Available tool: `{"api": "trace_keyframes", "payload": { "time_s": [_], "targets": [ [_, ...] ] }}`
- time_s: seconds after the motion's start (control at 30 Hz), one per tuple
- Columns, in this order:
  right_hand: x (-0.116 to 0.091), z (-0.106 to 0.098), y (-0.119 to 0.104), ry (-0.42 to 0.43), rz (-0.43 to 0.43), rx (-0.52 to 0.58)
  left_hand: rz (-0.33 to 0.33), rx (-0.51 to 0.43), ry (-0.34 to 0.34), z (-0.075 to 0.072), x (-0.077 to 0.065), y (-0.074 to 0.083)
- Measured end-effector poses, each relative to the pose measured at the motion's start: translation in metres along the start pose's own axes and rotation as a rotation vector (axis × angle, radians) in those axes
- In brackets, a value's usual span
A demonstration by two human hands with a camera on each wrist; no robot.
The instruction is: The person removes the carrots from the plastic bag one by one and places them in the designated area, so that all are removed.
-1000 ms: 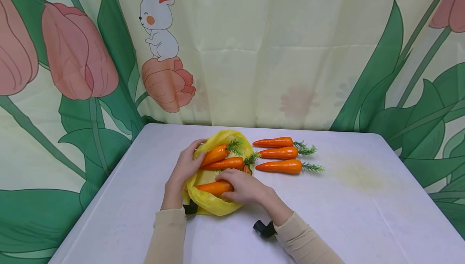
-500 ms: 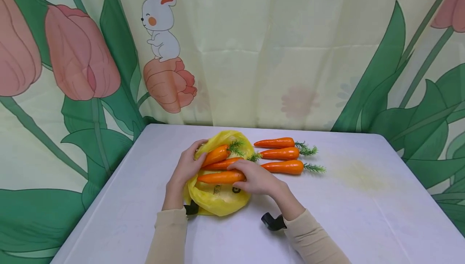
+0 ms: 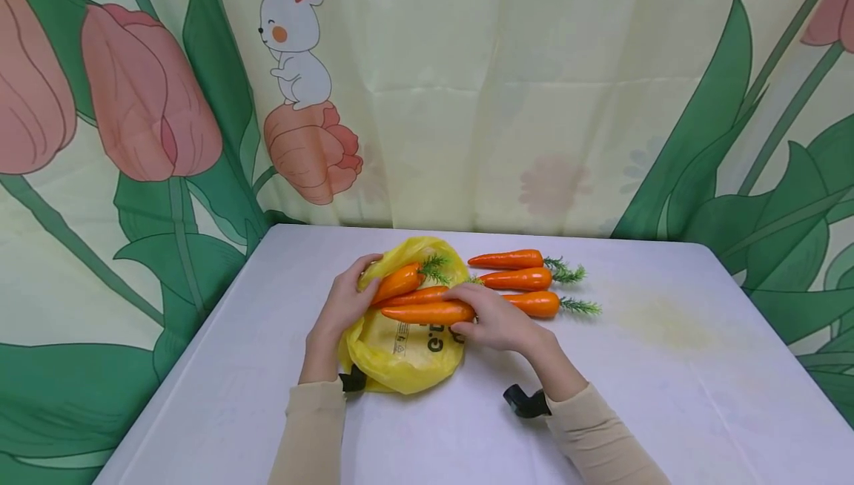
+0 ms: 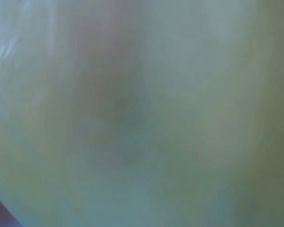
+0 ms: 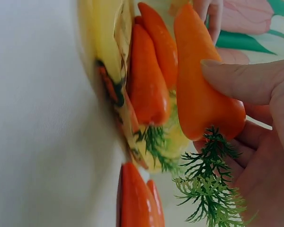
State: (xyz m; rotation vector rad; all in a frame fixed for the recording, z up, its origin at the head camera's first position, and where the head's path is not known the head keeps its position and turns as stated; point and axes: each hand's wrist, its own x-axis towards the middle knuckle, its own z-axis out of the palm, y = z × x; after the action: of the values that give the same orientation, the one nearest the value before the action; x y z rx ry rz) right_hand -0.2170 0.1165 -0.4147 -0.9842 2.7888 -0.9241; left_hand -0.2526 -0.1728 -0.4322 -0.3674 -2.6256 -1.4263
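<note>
My right hand (image 3: 500,318) pinches an orange carrot (image 3: 427,313) between thumb and fingers, over the mouth of a yellow plastic bag (image 3: 394,366). In the right wrist view the held carrot (image 5: 194,71) has its thick end and green leafy top toward me, with the thumb (image 5: 241,80) pressed on its side. Two more carrots, an upper one (image 3: 400,282) and a lower one (image 3: 415,297), lie in the bag. At the bag's left rim, my left hand (image 3: 342,307) grips the plastic. The left wrist view shows only blurred, pale yellowish film.
Three carrots lie in a row right of the bag: a back one (image 3: 510,259), a middle one (image 3: 520,279) and a front one (image 3: 537,304) partly behind my right hand. The white table (image 3: 667,411) ends at a printed curtain (image 3: 554,92).
My right hand has lifted the carrot from the front of the bag and carried it back and to the right, uncovering print on the bag. The left hand stays at the rim.
</note>
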Motion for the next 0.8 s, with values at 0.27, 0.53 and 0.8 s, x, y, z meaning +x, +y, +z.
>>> {"api": "trace_keyframes", "payload": {
  "time_s": [0.27, 0.53, 0.8],
  "targets": [
    [-0.014, -0.01, 0.015, 0.048, 0.005, 0.008, 0.007, 0.002, -0.005, 0.0, 0.0, 0.001],
    [-0.032, -0.019, 0.031, 0.07, 0.013, -0.002, 0.002, 0.001, -0.005, -0.001, 0.0, -0.001],
    [-0.055, -0.03, 0.052, 0.085, 0.063, -0.042, 0.0, 0.0, -0.005, 0.0, 0.001, -0.002]
  ]
}}
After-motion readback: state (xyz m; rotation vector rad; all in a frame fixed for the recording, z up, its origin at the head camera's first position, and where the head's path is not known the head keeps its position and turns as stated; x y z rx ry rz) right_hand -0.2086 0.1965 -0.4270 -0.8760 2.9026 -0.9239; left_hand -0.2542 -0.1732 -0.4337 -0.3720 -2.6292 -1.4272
